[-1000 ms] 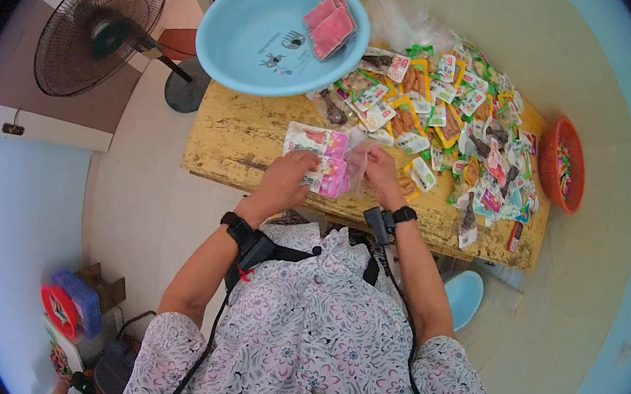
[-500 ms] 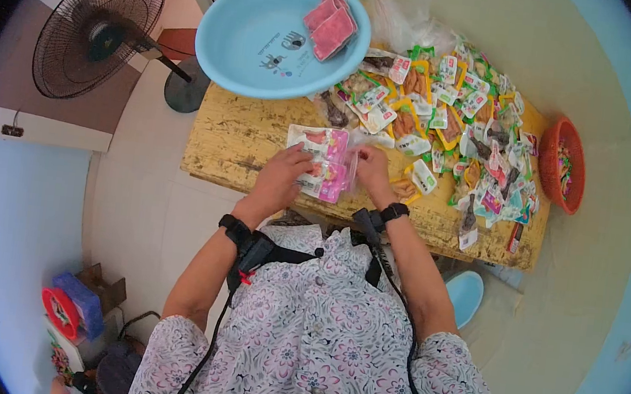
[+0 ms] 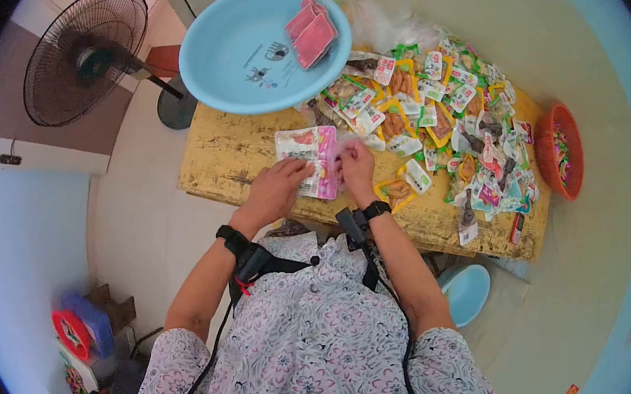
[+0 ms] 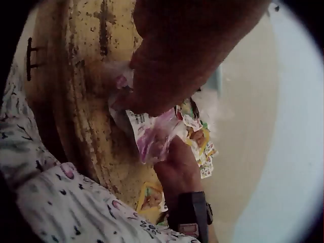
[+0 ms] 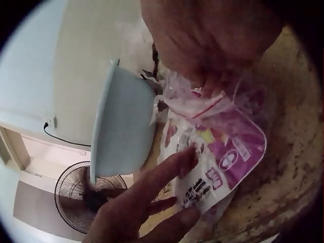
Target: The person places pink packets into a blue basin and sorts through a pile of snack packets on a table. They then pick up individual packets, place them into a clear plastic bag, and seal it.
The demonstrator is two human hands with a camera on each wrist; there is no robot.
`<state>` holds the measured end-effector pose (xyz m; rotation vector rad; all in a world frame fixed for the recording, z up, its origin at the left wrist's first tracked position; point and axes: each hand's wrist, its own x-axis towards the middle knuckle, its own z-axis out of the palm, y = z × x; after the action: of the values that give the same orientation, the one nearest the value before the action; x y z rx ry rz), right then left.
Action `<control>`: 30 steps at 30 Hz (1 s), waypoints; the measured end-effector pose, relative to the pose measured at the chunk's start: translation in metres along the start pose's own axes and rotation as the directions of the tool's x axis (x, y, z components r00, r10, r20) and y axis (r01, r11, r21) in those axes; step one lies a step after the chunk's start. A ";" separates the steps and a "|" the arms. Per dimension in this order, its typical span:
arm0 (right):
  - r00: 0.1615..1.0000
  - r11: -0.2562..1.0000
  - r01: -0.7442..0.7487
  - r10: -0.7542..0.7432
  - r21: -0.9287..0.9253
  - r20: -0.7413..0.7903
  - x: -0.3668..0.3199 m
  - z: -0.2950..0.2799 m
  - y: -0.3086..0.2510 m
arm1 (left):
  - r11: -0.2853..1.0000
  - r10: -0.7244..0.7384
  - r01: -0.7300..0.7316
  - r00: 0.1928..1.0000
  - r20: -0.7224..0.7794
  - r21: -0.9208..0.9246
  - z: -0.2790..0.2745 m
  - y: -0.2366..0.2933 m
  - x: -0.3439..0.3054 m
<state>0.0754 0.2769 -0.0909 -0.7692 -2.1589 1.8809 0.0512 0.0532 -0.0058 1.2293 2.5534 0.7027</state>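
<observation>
Just nearside of the blue basin (image 3: 228, 43), the pink-and-white packet (image 3: 307, 145) is touched by the left hand (image 3: 272, 192), fingers spread; clear plastic (image 5: 185, 108) is pinched by the right hand (image 3: 356, 172); light, slippery softness is expected, edges best gripped

A: What lies before the person?
B: A pouch (image 3: 302, 142) on the worktop (image 3: 221, 139), the left grip (image 3: 276, 186) on its near left part, the right grip (image 3: 355, 168) at its right edge.
A: Behind that?
B: A basin (image 3: 226, 58), over the worktop's far left part, with bundles (image 3: 314, 37) in it.
A: And rightward?
B: A heap of packets (image 3: 450, 107) on the worktop, plastic bags (image 3: 386, 22) behind it, a basket (image 3: 545, 149) to its right.
A: Beyond the worktop?
B: A fan (image 3: 93, 63) stands left; a second basin (image 3: 468, 292) sits lower, by the near right edge.
</observation>
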 end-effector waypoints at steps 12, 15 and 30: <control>0.989 0.968 -0.125 0.105 0.216 0.103 -0.021 -0.066 -0.024 | 0.986 -0.053 0.059 0.998 0.044 -0.156 0.004 -0.009 0.005; 0.990 0.954 -0.136 0.121 0.267 0.072 -0.031 -0.079 -0.028 | 0.981 -0.070 0.084 0.994 0.088 -0.173 0.002 -0.009 0.010; 0.978 0.933 -0.138 0.182 0.332 -0.105 -0.059 -0.132 -0.002 | 0.986 -0.047 0.078 0.978 0.203 -0.146 0.000 -0.015 0.024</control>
<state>0.1849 0.3636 -0.0522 -0.9918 -1.6927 2.1208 0.0263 0.0639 -0.0130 1.1043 2.3183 0.7090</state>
